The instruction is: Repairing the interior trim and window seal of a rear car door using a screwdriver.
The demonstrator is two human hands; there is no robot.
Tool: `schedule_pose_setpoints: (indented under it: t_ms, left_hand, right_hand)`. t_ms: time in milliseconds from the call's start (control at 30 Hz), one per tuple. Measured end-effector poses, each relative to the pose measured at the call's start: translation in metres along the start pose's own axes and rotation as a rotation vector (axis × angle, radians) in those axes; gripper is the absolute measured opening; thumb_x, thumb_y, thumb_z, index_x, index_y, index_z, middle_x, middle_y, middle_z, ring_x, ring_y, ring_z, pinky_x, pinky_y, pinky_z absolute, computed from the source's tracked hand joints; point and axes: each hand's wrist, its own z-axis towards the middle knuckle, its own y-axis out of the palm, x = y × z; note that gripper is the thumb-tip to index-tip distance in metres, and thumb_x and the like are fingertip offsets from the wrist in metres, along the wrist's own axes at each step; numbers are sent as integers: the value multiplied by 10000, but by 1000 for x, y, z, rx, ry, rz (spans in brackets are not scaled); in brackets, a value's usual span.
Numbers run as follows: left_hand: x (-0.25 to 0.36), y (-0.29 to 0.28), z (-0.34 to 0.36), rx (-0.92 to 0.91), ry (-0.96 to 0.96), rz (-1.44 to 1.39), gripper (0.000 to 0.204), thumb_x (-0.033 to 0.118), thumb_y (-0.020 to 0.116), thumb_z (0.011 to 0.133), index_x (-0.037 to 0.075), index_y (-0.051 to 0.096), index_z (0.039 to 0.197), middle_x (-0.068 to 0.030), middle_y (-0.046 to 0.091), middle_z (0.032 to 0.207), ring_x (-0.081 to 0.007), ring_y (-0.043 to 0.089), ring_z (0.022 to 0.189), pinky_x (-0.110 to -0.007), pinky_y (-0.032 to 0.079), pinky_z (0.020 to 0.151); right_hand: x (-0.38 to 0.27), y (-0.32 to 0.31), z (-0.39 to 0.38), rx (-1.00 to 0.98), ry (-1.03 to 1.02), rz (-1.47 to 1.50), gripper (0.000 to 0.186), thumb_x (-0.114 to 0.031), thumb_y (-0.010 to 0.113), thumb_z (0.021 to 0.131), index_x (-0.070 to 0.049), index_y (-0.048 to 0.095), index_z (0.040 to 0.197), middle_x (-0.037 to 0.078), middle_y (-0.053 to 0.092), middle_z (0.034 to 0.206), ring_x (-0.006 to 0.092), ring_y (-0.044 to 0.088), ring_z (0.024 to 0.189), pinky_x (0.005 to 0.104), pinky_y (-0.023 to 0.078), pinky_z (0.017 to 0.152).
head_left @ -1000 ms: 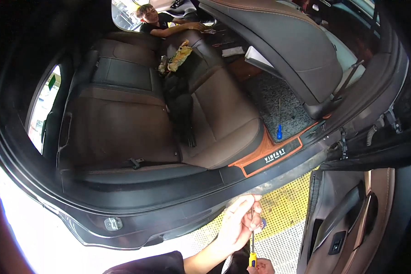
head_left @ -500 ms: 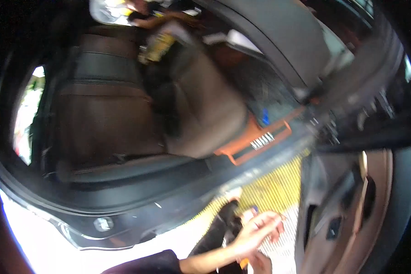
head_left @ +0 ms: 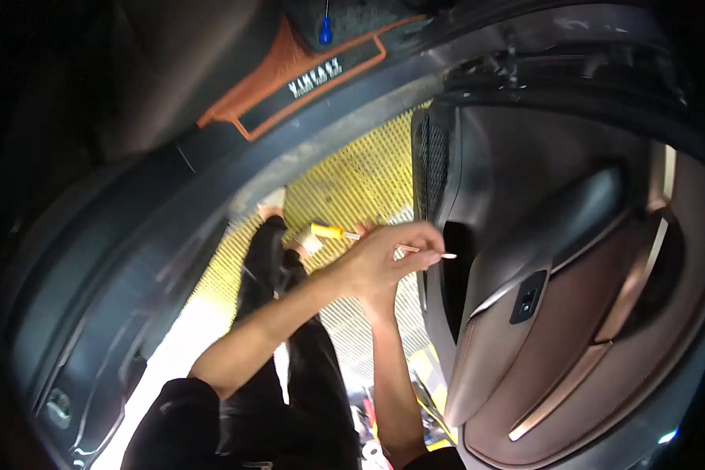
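A yellow-handled screwdriver lies across my two hands, its thin shaft running toward the car door. Near the shaft's pale tip, my left hand is closed, with thumb and forefinger pinching it. My right hand is crossed behind the left and mostly hidden by it. A few of its fingertips show curled by the shaft, next to the yellow handle. Both hands are in the open doorway, above the ribbed floor and close to the door panel.
To the right stands the open car door, with armrest and window switch. A sill with orange trim crosses the top; a blue-handled screwdriver lies beyond it. Below are yellow ribbed flooring, my dark-trousered legs, and a white roll among blurred items.
My view has swung down and right, from the seats to the doorway and door. The screwdriver and my right arm now show more fully.
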Motion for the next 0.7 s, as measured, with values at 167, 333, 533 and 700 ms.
schedule_pose_setpoints:
  t_ms: [167, 333, 533, 700]
  left_hand:
    - [-30, -7, 52, -115, 204, 31, 141, 165, 692, 938, 31, 717, 971, -90, 731, 891, -212, 711, 852, -318, 528, 780]
    - [-57, -3, 80, -204, 358, -96, 112, 134, 689, 925, 36, 722, 967, -93, 683, 861, -263, 686, 821, -382, 524, 771]
    - [-68, 19, 81, -52, 534, -82, 99, 63, 686, 834, 55, 645, 745, -110, 647, 759, -315, 676, 813, -465, 509, 781]
    - [-58, 56, 81, 274, 333, 428, 49, 60, 685, 794, 104, 701, 781, -169, 657, 803, -455, 649, 820, -630, 439, 664]
  right_hand:
    - [2, -31, 22, 97, 86, 114, 679, -266, 612, 1049, -67, 253, 1591, 208, 451, 1533, 349, 555, 1320, 472, 460, 1101]
    - [11, -57, 40, 117, 170, 216, 542, -263, 569, 1062, -105, 381, 1545, 183, 466, 1533, 352, 501, 1381, 510, 386, 1164]
    - [-2, -88, 57, 18, 107, 218, 531, -267, 545, 1068, -109, 372, 1545, 193, 466, 1528, 356, 509, 1374, 515, 401, 1153]
    - [-13, -99, 62, -24, 90, 193, 522, -270, 525, 1073, -113, 365, 1545, 202, 466, 1524, 359, 516, 1369, 519, 415, 1144]
